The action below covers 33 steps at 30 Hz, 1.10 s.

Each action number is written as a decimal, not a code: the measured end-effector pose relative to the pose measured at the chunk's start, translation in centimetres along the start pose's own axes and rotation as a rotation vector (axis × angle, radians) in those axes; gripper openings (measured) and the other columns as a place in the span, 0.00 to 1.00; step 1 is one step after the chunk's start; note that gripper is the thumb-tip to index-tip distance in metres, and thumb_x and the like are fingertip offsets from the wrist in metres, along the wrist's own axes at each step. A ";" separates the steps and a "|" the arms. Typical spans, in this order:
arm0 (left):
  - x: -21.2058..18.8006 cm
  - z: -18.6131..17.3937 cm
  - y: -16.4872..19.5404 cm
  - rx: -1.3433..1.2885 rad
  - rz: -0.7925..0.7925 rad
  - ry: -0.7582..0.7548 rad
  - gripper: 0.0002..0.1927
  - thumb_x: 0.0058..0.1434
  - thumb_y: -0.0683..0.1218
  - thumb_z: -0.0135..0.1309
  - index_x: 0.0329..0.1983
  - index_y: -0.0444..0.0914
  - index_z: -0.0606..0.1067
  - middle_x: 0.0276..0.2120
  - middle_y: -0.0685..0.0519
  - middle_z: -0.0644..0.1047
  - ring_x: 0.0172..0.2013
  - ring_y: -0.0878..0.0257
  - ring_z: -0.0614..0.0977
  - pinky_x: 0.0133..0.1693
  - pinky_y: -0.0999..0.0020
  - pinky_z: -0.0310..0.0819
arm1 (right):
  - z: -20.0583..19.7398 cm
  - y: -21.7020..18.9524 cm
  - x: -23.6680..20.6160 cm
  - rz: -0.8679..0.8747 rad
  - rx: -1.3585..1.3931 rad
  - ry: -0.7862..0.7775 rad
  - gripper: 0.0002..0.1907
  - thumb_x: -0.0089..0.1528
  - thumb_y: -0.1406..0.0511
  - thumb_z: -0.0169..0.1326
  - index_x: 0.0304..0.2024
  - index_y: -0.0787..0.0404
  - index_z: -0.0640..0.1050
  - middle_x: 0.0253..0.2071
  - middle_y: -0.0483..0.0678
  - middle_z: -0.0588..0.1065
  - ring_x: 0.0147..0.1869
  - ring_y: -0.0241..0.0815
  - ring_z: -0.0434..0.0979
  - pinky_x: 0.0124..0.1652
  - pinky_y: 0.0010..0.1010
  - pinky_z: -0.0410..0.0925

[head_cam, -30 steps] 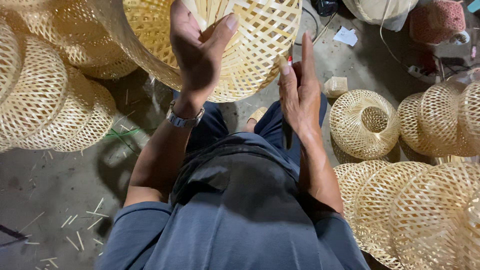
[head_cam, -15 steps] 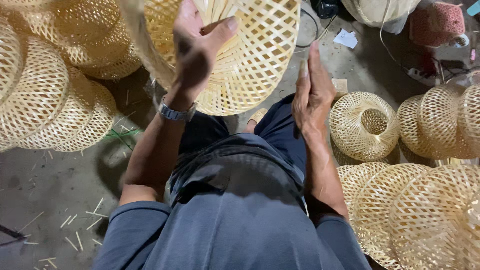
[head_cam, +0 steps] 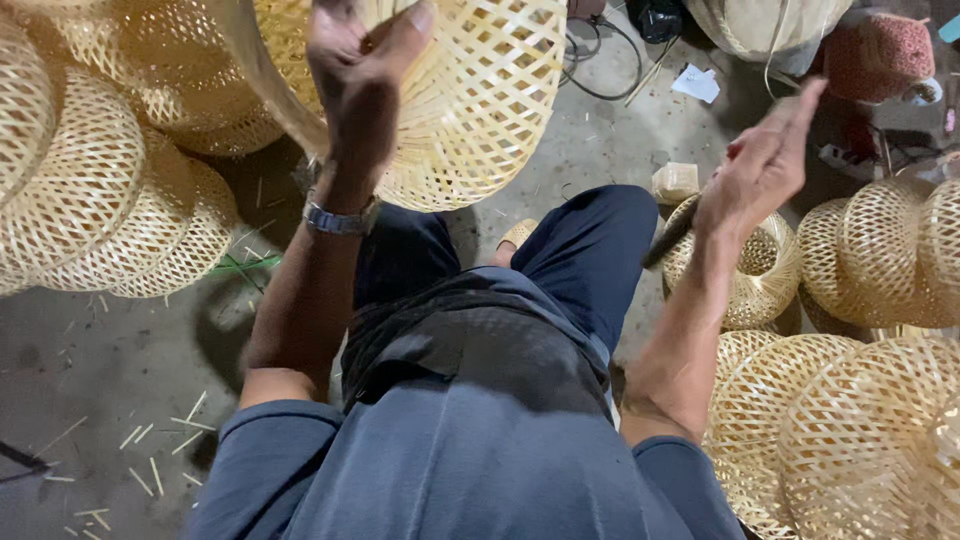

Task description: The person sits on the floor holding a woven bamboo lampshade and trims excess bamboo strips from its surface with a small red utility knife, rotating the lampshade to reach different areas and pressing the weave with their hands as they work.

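My left hand [head_cam: 355,90] is raised in front of me and pinches the rim of a large open-weave bamboo basket [head_cam: 480,100], which hangs tilted above my knees. A metal watch [head_cam: 340,218] sits on that wrist. My right hand [head_cam: 760,170] is out to the right, away from the big basket, with its fingers stretched upward. A dark narrow object [head_cam: 672,235] shows just below its palm; I cannot tell whether the hand holds it. A small round woven basket [head_cam: 760,280] lies on the floor under that hand.
Stacked woven baskets [head_cam: 90,190] crowd the left, and more woven baskets [head_cam: 850,440] fill the right. A red woven thing [head_cam: 875,50], a black cable [head_cam: 600,70] and a small box [head_cam: 675,182] lie further off. Bamboo slivers [head_cam: 150,450] litter the concrete floor.
My right hand has swung from beside the big basket out to the right. The left hand has kept its hold on the rim, and the basket has shifted slightly.
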State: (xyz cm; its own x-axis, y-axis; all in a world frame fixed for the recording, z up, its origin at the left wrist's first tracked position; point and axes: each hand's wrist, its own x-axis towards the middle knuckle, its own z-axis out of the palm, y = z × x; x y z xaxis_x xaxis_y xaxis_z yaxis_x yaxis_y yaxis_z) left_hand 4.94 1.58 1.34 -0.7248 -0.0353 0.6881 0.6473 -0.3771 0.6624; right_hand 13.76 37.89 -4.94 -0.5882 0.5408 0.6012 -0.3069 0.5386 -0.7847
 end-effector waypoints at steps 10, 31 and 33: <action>-0.1 -0.2 -0.1 -0.144 -0.134 -0.054 0.17 0.73 0.41 0.59 0.60 0.30 0.69 0.51 0.46 0.81 0.43 0.65 0.84 0.48 0.68 0.82 | 1.8 -7.8 -5.7 0.253 0.185 -0.637 0.41 0.72 0.57 0.51 0.81 0.62 0.49 0.36 0.47 0.75 0.32 0.35 0.70 0.28 0.26 0.65; -0.5 -0.8 0.0 -0.262 -0.271 -0.203 0.27 0.69 0.46 0.65 0.63 0.28 0.69 0.53 0.42 0.81 0.47 0.61 0.84 0.53 0.66 0.82 | 3.2 -11.0 -5.3 -0.037 0.427 -0.741 0.25 0.77 0.63 0.52 0.75 0.59 0.66 0.33 0.45 0.74 0.28 0.30 0.68 0.29 0.21 0.64; -0.5 -0.6 0.1 -0.221 -0.303 -0.173 0.25 0.69 0.45 0.65 0.62 0.27 0.70 0.51 0.41 0.81 0.43 0.61 0.84 0.50 0.66 0.82 | 3.9 -10.4 -5.3 -0.257 0.317 -0.688 0.22 0.76 0.65 0.51 0.72 0.58 0.68 0.40 0.49 0.79 0.31 0.33 0.74 0.31 0.23 0.69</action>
State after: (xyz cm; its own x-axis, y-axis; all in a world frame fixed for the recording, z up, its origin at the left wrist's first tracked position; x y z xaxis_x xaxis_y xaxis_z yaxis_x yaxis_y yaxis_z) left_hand 5.24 1.00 0.86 -0.8122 0.2570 0.5237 0.3306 -0.5368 0.7762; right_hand 17.18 26.87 -0.54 -0.7680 -0.1506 0.6225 -0.6329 0.3275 -0.7016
